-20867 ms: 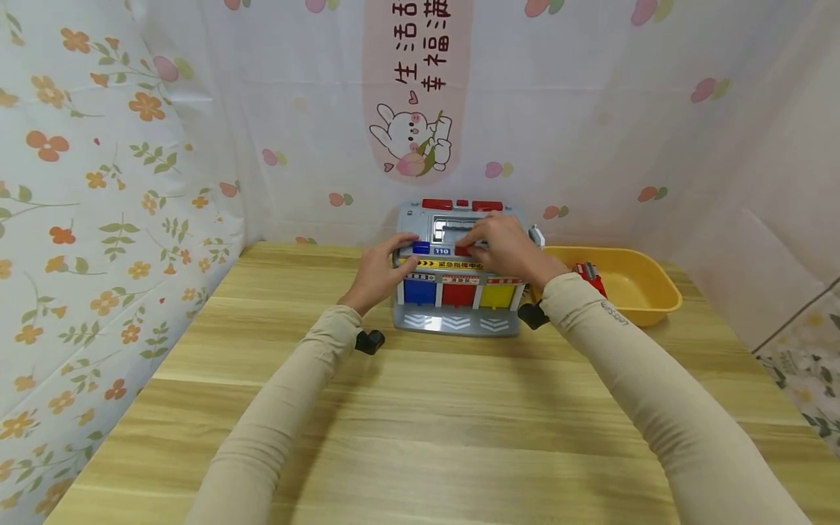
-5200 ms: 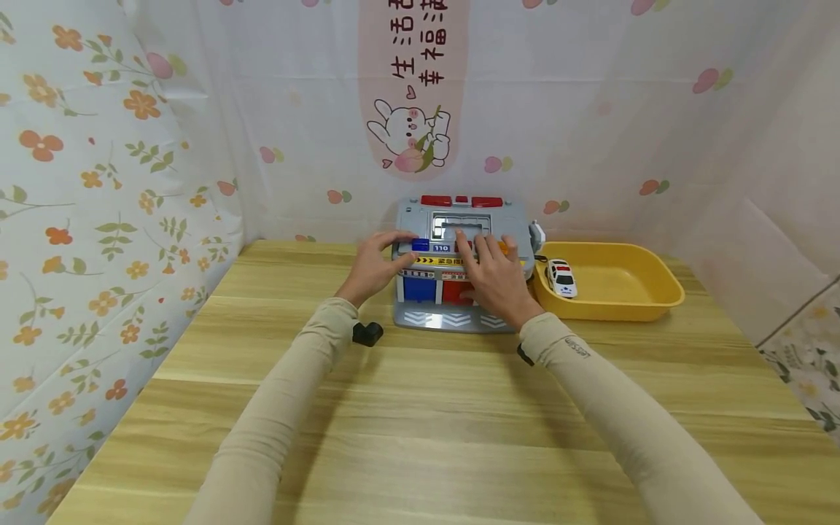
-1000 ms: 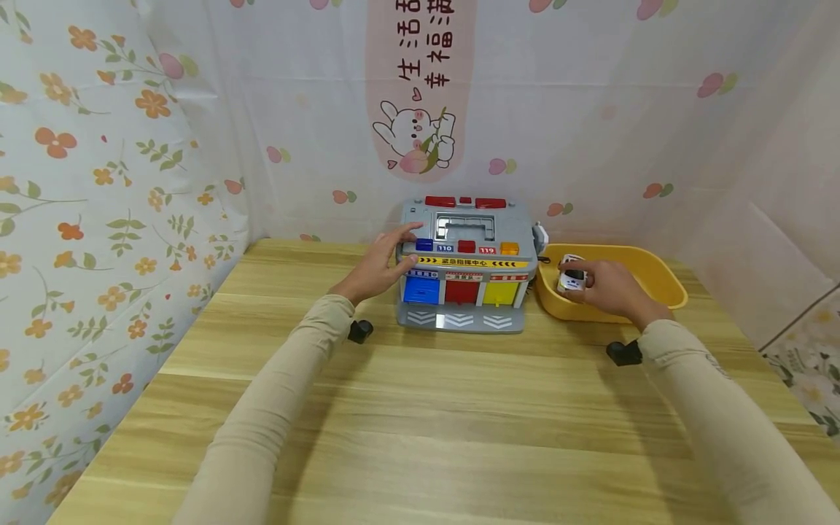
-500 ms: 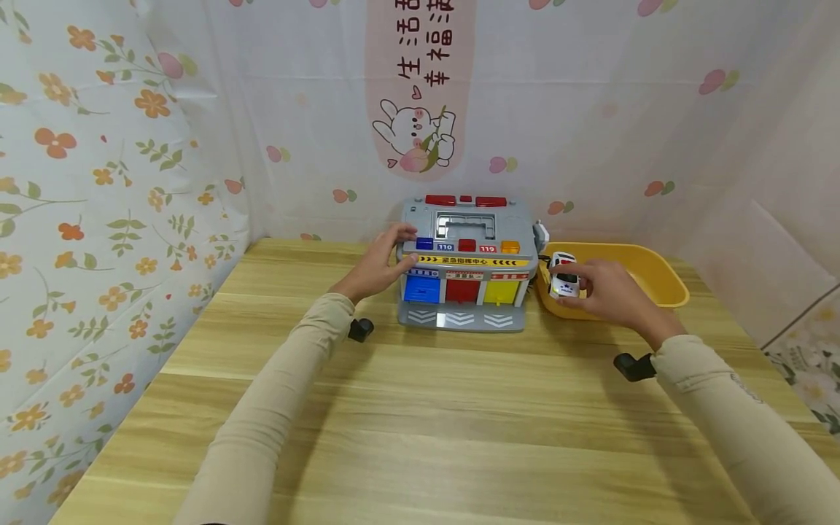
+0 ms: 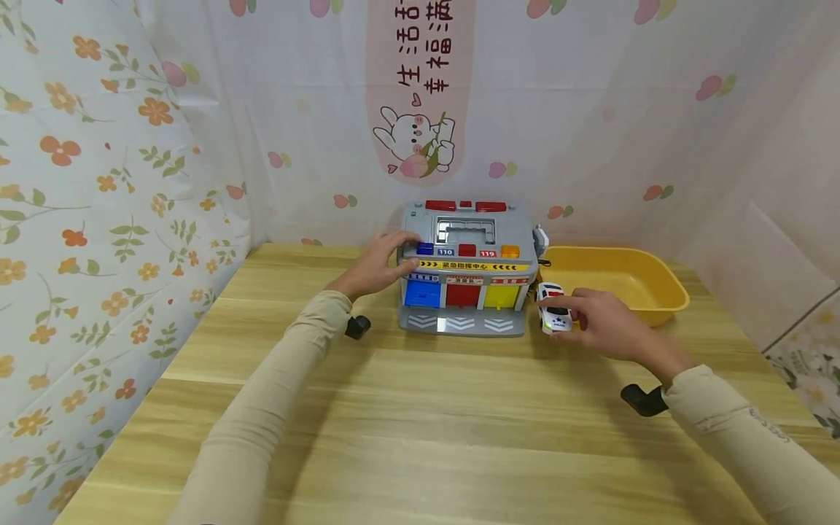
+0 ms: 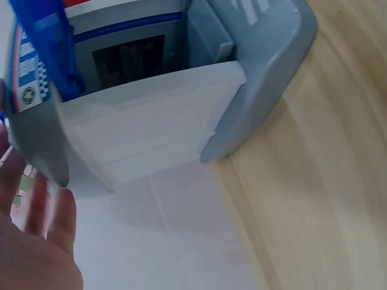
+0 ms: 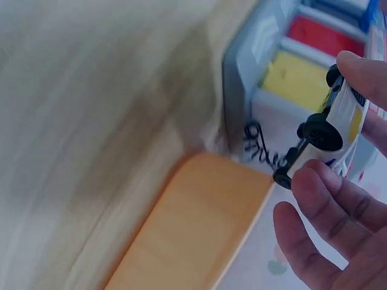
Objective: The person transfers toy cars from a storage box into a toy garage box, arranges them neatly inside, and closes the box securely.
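A grey toy garage (image 5: 459, 266) stands against the back curtain, with a blue, a red and a yellow door. My left hand (image 5: 374, 270) grips its upper left corner, thumb on the front edge and index finger by the blue button (image 5: 425, 249). In the left wrist view the blue door (image 6: 51, 48) is swung up and the bay behind it is visible; the other fingers (image 6: 63, 223) of that hand extend beside the side wall. My right hand (image 5: 607, 324) pinches a white toy police car (image 5: 554, 321) at the garage's right front corner. The car's wheels (image 7: 320, 132) show in the right wrist view.
A yellow tub (image 5: 679, 300) stands right of the garage, just behind the car. A coiled black cord (image 7: 260, 145) hangs at the garage's right side, below a grey-white part (image 5: 541, 239). The wooden table (image 5: 420, 423) reaches toward me.
Within the last second my right hand has taken the police car out of the tub, forward and left. The left hand stays at the corner, its index finger lowered. The blue door stood closed 5.2 s ago.
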The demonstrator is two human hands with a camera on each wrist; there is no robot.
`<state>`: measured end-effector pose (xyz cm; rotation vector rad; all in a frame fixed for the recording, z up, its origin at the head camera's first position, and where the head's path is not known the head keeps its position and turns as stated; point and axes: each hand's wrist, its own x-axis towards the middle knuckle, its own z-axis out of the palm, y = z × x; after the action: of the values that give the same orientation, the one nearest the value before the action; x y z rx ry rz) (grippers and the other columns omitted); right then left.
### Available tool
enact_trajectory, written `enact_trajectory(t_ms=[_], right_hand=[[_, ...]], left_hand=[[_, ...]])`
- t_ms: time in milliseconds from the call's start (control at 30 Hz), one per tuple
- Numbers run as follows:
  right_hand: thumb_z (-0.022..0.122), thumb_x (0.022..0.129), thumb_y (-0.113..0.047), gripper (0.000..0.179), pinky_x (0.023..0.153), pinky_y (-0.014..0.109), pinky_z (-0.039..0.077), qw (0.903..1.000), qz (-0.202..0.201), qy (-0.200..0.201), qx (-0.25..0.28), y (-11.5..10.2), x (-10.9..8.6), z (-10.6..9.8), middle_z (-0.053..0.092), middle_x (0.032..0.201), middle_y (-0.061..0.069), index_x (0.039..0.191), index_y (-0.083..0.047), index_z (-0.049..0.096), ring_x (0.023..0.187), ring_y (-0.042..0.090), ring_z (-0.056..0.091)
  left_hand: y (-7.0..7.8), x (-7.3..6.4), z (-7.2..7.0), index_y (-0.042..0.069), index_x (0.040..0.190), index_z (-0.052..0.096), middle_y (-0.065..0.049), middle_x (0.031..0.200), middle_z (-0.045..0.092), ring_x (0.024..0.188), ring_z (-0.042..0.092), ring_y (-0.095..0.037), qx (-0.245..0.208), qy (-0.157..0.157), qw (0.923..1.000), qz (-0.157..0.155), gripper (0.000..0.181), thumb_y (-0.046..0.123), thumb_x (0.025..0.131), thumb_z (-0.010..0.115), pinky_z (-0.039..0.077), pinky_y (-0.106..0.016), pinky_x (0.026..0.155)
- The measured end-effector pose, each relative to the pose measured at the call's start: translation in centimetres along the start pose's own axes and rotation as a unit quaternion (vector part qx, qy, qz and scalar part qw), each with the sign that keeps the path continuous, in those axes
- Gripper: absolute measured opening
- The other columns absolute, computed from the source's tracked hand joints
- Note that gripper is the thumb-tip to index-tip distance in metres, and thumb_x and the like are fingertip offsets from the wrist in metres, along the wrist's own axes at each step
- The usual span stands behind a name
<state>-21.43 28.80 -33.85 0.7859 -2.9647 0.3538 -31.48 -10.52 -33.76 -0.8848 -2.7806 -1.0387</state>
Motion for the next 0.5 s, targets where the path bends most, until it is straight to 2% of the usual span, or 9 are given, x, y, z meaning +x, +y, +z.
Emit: enact_trajectory(t_ms=[167, 300, 500], right_hand=[[0.085, 0.08, -0.03, 0.052, 0.058, 0.021, 0.04, 0.9995, -0.014, -0.026, 0.01, -1.4, -0.2, 0.8, 0.057, 0.082, -0.003, 0.129, -0.024, 0.069, 0.071, 0.013, 0.05], [0.084, 0.08, -0.03, 0.053, 0.06, 0.02, 0.042, 0.9985, -0.025, -0.043, 0.023, -2.9, 0.1, 1.3, 0.061, 0.09, -0.003, 0.13, -0.026, 0.068, 0.076, 0.014, 0.053], [0.082, 0.082, -0.031, 0.053, 0.064, 0.02, 0.046, 0.9966, -0.06, -0.053, 0.02, -5.1, 1.6, 2.4, 0.066, 0.105, 0.003, 0.132, -0.028, 0.066, 0.079, 0.014, 0.055]], left_hand=[[-0.1, 0.4, -0.7, 0.016, 0.141, 0.055, -0.009, 0.161, 0.04, 0.153, 0.025, -0.036, 0.051, -0.008, 0.9982, 0.029, 0.05, 0.037, 0.096, 0.061, 0.02, -0.061, 0.124], [-0.5, 0.6, -0.8, 0.018, 0.148, 0.049, -0.005, 0.169, 0.025, 0.158, 0.014, -0.036, 0.068, -0.03, 0.997, 0.02, 0.058, 0.043, 0.096, 0.057, 0.014, -0.063, 0.125], [-1.3, 0.5, -0.3, 0.026, 0.157, 0.036, 0.003, 0.172, 0.009, 0.159, 0.01, -0.031, 0.088, -0.051, 0.9946, 0.017, 0.062, 0.05, 0.1, 0.046, 0.016, -0.064, 0.124]])
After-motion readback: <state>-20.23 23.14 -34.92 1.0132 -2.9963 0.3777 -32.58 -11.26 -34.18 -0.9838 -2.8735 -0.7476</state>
